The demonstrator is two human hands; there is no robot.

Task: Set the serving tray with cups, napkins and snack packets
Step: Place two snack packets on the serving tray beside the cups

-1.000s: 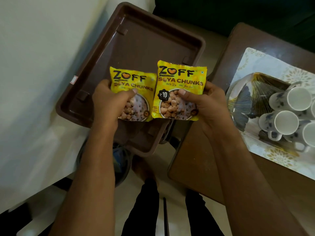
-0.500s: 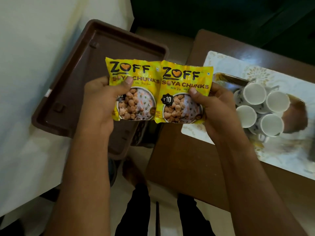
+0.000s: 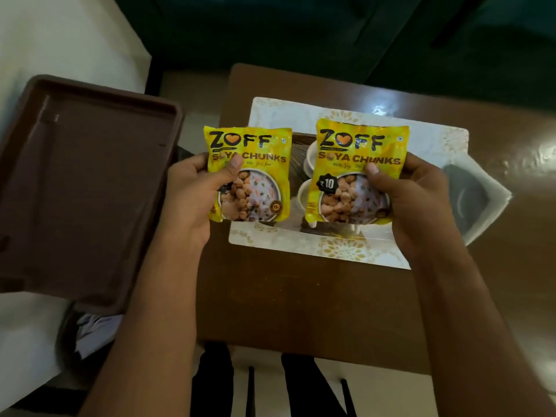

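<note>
- Snack packets are held one in each hand, faces up toward the camera, above the wooden bench [image 3: 301, 296]; neither has been set down yet.
- Left hand [image 3: 192, 197] is clamped on the left soya chunks packet [image 3: 255, 176], thumb pressed on the printed front and fingers hidden behind it, so that the packet is kept flat and readable.
- Right hand [image 3: 418, 203] is clamped on the right soya chunks packet [image 3: 358, 170] in the same thumb-over-front manner.
- A gap is kept between the two packets; they are not touching, which suits placing them separately.
- Serving tray [image 3: 343, 254], white with a gold pattern, lies on the bench directly beneath the packets; white cups [image 3: 304, 194] are partly seen on it through the gap, the rest being hidden by the packets.
- A folded napkin [image 3: 484, 191] appears to rest at the tray's right edge; its exact nature cannot be told with certainty.
- A brown plastic tray [image 3: 84, 188] rests to the left on a white surface, with nothing seen in it.
- Judgement: cups appear already set; the packets are being positioned over the tray for placement, and free space beside the cups would need to be chosen.
</note>
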